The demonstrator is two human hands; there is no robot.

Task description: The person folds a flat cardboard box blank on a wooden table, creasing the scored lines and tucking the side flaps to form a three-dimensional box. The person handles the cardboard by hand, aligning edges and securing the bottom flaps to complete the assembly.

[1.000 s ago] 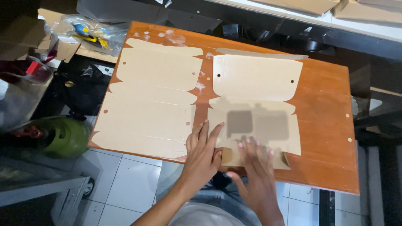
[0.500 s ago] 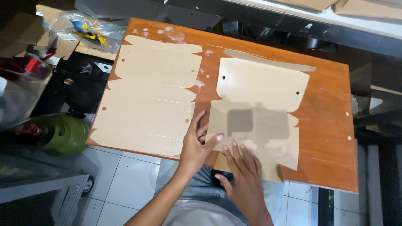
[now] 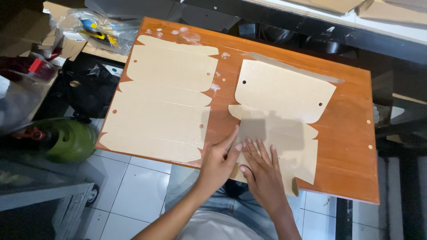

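Two flat tan cardboard cut-outs lie on an orange wooden table [image 3: 347,146]. The right cut-out [image 3: 284,102] has scalloped edges and small punched holes. My right hand [image 3: 262,171] lies flat on its near part, fingers spread and pointing away from me. My left hand [image 3: 220,160] rests at the same piece's near left corner, index finger stretched along its edge. A small flap of the piece sticks out past my right hand at the table's near edge. The left cut-out [image 3: 164,100] lies untouched beside my left hand.
A green gas cylinder [image 3: 66,140] stands on the tiled floor at the left. A clear plastic bag with yellow and blue items [image 3: 95,31] lies at the far left. A thin cardboard strip [image 3: 293,69] lies behind the right cut-out. Dark shelving borders the right side.
Both hands have slid along the near edge of the right cut-out, and its near flap now lies flatter under my right hand. The piece has shifted slightly.
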